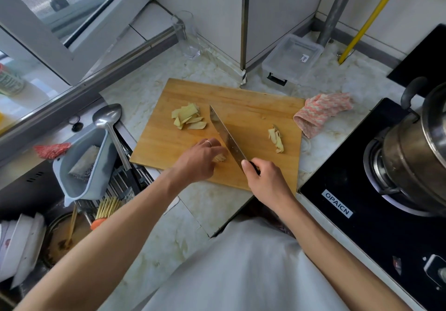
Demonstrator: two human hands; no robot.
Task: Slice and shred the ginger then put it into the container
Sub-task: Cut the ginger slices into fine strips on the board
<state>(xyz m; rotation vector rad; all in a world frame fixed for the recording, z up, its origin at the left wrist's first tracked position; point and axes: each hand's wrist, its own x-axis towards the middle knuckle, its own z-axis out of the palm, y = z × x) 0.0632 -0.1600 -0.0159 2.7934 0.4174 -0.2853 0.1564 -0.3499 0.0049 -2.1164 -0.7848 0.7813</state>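
head view: pale ginger slices (189, 119) lie fanned out; left hand (201, 160) curls over half-hidden shreds (220, 158), right hand (265, 180) grips knife (226, 137).

Daylight pours in from the window (60, 9) at my upper left, and the whole scene is bright and evenly lit. Beyond the window's glass the view is hazy and washed out. Right of the window, the cutting board (253, 108) is sharp, with only soft, faint shadows beneath my left hand (202, 158) and under the knife (226, 137). Further right from the window, the black stove (362, 226) reflects a pale sheen, and the steel pot (417, 146) carries bright highlights. The wide lens bends the window frame and walls outward at the edges, and my forearms look stretched toward the bottom corners.
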